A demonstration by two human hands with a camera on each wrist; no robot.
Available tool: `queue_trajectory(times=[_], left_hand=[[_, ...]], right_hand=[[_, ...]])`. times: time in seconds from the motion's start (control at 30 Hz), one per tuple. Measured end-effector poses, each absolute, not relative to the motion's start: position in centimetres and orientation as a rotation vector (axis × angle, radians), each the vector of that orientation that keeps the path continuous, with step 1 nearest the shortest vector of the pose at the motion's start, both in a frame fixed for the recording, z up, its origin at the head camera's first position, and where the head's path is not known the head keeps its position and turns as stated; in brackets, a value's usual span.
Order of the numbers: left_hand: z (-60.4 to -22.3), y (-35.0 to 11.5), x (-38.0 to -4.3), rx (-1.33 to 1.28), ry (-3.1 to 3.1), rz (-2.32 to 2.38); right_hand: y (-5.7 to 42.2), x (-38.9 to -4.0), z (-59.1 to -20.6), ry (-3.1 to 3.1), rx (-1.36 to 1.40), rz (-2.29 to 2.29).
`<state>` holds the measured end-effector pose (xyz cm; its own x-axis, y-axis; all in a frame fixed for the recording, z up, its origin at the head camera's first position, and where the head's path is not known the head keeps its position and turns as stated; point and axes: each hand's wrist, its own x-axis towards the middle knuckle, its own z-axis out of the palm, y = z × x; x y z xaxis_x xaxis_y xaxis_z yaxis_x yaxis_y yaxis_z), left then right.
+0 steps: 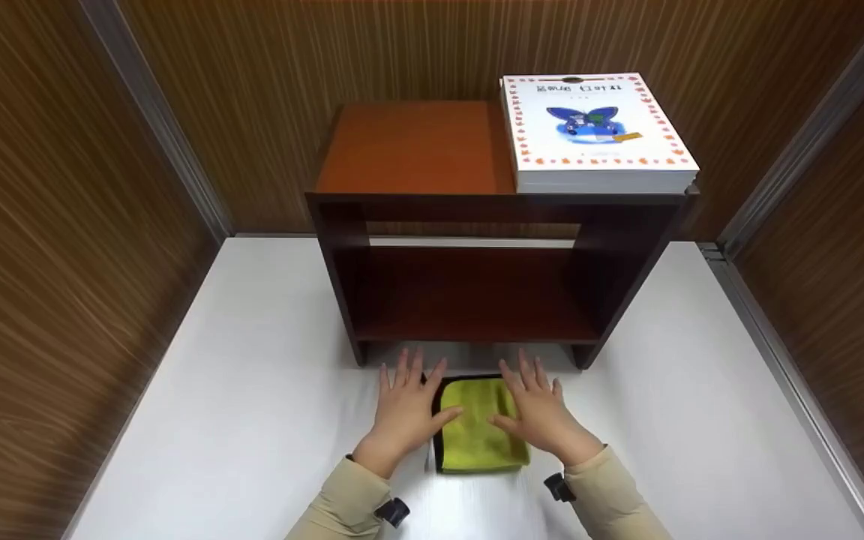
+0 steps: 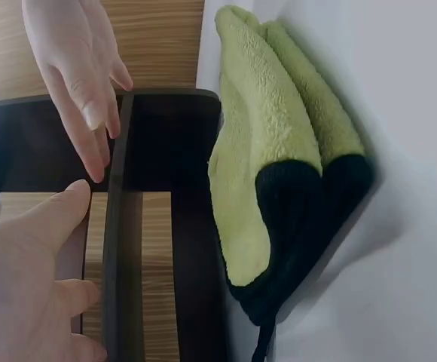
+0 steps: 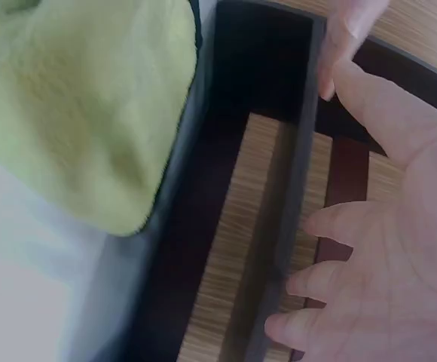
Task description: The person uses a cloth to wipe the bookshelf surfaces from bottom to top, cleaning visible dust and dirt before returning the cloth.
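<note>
White table [image 1: 274,322], walled by wood-grain panels [image 1: 402,45], carries a folded yellow-green cloth [image 1: 477,431] well apart from its back edge; above the cloth's side edges hover the left hand [image 1: 405,411] and right hand [image 1: 543,414], fingers spread, thumbs over it.

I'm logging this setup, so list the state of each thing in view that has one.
Yellow-green cloth: folded, lying on the white table.
Left hand: open, fingers spread, holding nothing.
Right hand: open, fingers spread, holding nothing.
Book with butterfly cover: closed, lying flat, cover up.
Shelf unit: upright, open-fronted.
</note>
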<state>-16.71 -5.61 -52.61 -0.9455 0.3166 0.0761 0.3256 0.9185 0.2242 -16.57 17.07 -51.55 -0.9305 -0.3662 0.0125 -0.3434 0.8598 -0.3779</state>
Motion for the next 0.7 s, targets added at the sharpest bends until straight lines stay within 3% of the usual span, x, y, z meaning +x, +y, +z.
queue_trajectory(times=[0.43,0.7], left_hand=[[-51.1,-8.2,-16.5,-0.535,-2.873,-0.479],[-48.2,-11.1,-17.7,-0.606,-2.347,-0.637]], right_hand=[[15.7,-16.6,-54.8,2.676,-0.821,-0.563],[15.1,-16.8,-55.6,2.605,-0.919,-0.474]])
